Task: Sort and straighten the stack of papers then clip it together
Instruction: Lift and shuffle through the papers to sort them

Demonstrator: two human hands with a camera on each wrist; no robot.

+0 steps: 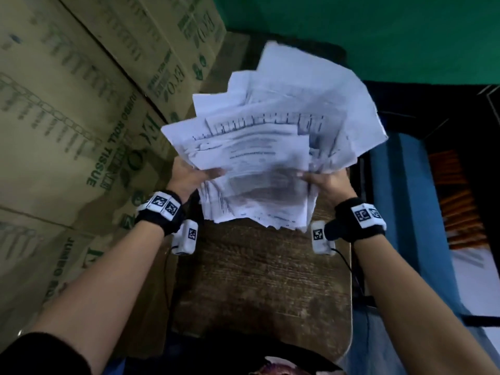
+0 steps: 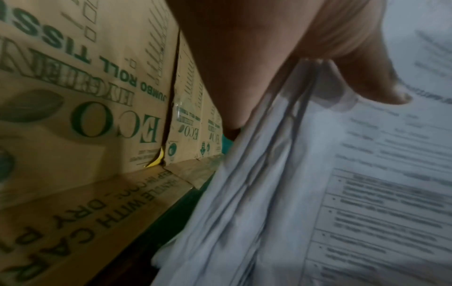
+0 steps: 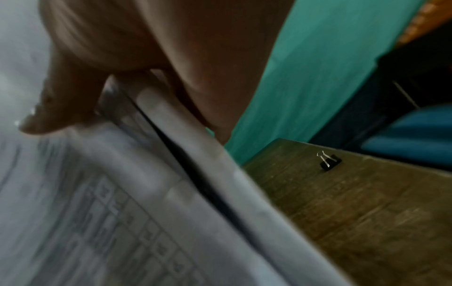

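A: Brown cardboard cartons [image 1: 81, 109] stacked on your far left, green "JUMBO ROLL TISSUE" print. What's your left hand [image 1: 189, 175] doing?

B: It pinches the left edge of the stack of papers [image 1: 270, 147], thumb on top, fingers underneath. The left wrist view shows the sheet edges splayed in the grip.

A: Stack state?

B: Held up above the wooden table [image 1: 259, 280], not touching it. Sheets fanned and skewed, corners sticking out at the far end. Printed text blurred.

A: Your right hand [image 1: 327, 185]?

B: Same clamp on the right edge, thumb over, fingers under.

A: Clip?

B: Black binder clip [image 3: 329, 162] sits on the table near its far right edge, well apart from the papers. Green wall [image 1: 378, 36] behind.
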